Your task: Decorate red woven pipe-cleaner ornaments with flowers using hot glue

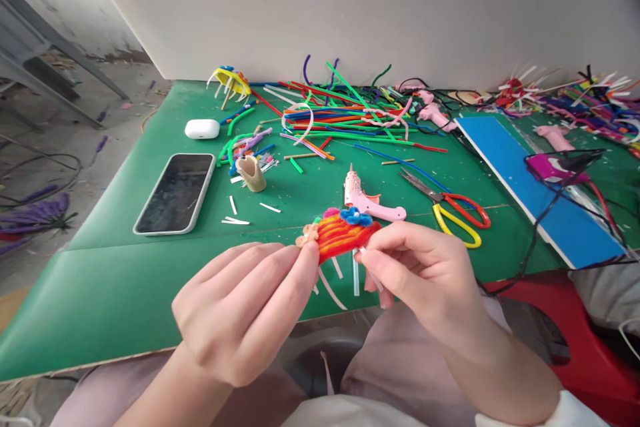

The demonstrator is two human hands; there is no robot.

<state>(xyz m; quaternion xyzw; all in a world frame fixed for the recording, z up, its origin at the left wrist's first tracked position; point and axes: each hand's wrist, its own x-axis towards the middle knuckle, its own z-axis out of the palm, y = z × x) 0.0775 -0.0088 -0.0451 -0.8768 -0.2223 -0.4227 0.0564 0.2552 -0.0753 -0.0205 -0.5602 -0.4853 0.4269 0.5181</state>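
Pale pink trousers [400, 360] fill the bottom of the head view, and just above them both hands meet over the near edge of the green table [100, 280]. Their left hand [245, 310] has its grip closed, thumb and fingertips pinched on the nine o'clock edge of a fan-shaped ornament [345, 232] wound from orange and red fuzzy wire, with blue and pink tufts on top. Their right hand [420, 273] has its grip clamped too, thumb and forefinger nipping a white strip [355, 275] at the ornament's five o'clock corner; more pale strips dangle below. Both hands hold the ornament in the air, clear of the table, which seems meant to leave its underside and dangling ends free to reach. Just beyond it at twelve o'clock a pink glue gun [367, 203] lies on its side, probably parked close for easy pickup, and scissors [457, 213] with red and yellow loops lie at two o'clock. A phone [176, 193] lies at ten o'clock with a white earbud case [202, 129] beyond it, well apart from the work. Loose pipe cleaners [340, 117] sprawl at twelve o'clock near the far wall, and a blue board [530, 180] runs along at three o'clock.
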